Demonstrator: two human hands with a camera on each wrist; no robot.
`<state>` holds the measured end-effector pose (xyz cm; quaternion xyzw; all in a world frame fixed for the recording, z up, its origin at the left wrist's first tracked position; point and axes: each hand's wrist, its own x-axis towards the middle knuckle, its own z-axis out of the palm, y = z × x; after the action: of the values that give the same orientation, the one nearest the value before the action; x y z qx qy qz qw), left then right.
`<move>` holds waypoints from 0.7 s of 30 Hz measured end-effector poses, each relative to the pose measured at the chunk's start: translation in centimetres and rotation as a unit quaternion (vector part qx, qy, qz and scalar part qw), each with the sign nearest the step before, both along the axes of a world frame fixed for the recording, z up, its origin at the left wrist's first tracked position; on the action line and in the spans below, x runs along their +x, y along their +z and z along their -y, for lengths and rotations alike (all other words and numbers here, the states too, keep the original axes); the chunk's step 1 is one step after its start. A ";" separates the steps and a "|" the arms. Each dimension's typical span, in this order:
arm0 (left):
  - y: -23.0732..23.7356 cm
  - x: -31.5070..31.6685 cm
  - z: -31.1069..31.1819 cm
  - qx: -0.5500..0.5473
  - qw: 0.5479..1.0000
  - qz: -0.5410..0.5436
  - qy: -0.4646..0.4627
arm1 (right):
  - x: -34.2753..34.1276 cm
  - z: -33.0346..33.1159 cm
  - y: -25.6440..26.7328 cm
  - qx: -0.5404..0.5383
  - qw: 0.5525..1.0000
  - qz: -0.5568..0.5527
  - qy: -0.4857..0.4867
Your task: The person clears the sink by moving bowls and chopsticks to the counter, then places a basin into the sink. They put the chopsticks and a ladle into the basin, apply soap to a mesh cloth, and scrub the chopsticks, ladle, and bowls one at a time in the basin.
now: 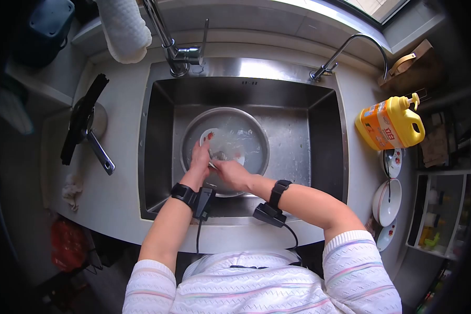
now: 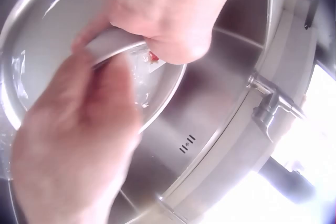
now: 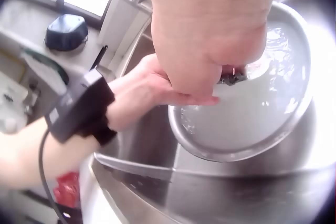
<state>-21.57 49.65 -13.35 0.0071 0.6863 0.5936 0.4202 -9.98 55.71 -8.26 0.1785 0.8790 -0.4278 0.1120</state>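
Note:
A white dish with a red floral print [image 1: 208, 137] is tilted in a round metal basin [image 1: 267, 144] of cloudy water. My left hand [image 1: 198, 157] grips the dish by its side. My right hand [image 1: 234, 174] is close against it from the right, fingers curled over the near rim. Under those fingers, the right wrist view shows a dark, glinting steel wool scrubber [image 3: 232, 78]. In the left wrist view the dish's rim [image 2: 113, 50] runs between both hands, and blur softens the fingers. Another pale patterned dish [image 1: 239, 158] lies under the water.
The basin stands in a steel sink [image 1: 290, 152] under a tall faucet [image 1: 179, 60]; a thinner tap [image 1: 324, 72] is at back right. On the right counter are a yellow detergent jug [image 1: 384, 125] and several bowls [image 1: 387, 201]. A lidded pot [image 1: 97, 120] stands left.

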 end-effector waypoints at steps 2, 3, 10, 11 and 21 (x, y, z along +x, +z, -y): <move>4.7 -0.7 0.2 -0.005 0.994 0.109 -0.025 | 2.8 -0.5 -2.6 0.071 0.989 -0.105 0.081; 6.1 -0.6 0.4 -0.006 0.994 0.110 -0.025 | 3.4 -1.1 -2.6 0.070 0.989 -0.105 0.081; 2.6 -0.7 0.5 -0.032 0.990 0.133 0.022 | -0.2 0.0 0.9 -0.014 0.999 0.017 0.044; 2.7 -0.9 0.4 -0.005 0.996 0.085 0.027 | 0.0 -0.3 0.8 -0.013 0.999 0.017 0.045; 5.6 -1.3 0.9 -0.019 0.967 0.205 -0.147 | 0.9 -6.8 1.6 0.322 0.930 -0.073 0.164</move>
<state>-22.91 48.74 -7.75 -0.0224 0.5880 0.5008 0.6348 -9.04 62.53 -6.70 0.0267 0.9922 -0.1099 0.0522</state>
